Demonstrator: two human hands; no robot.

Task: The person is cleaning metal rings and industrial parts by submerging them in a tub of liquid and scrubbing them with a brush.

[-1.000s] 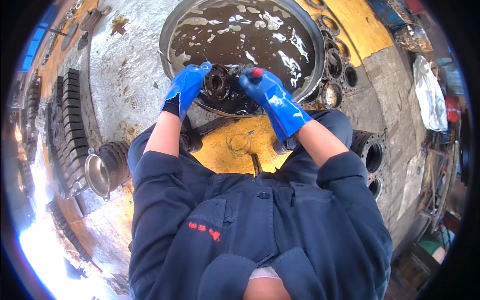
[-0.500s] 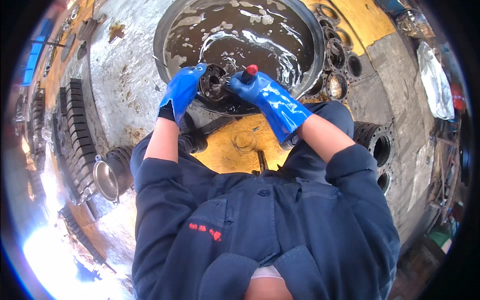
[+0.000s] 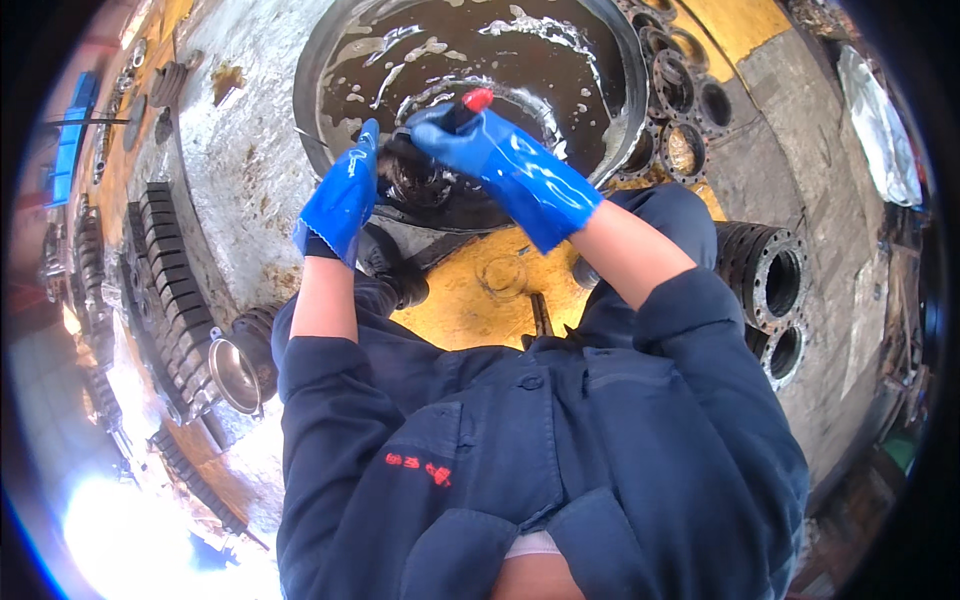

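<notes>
Both my hands wear long blue rubber gloves at the near edge of a wide black basin (image 3: 640,110) of dark, foamy liquid. My left hand (image 3: 345,195) is closed on the left side of a round, dark metal part (image 3: 418,180), holding it just above the liquid; its fingertips are partly hidden. In my right hand (image 3: 455,140) is a dark-handled tool with a red end (image 3: 477,99), pointing up out of the fist. That fist sits over the part's far side. The tool's working end is hidden, so its kind is unclear.
Dark flanged metal rings (image 3: 673,85) stand right of the basin, with more flanged cylinders (image 3: 775,275) beside my right knee. Along the left lie a row of dark ribbed parts (image 3: 170,270) and a metal pot (image 3: 235,372). A white plastic bag (image 3: 880,130) lies far right.
My right hand with the red-ended tool has moved left and slightly away, over the metal part. My left hand has turned more upright and shifted slightly left. The whole view has shifted a little.
</notes>
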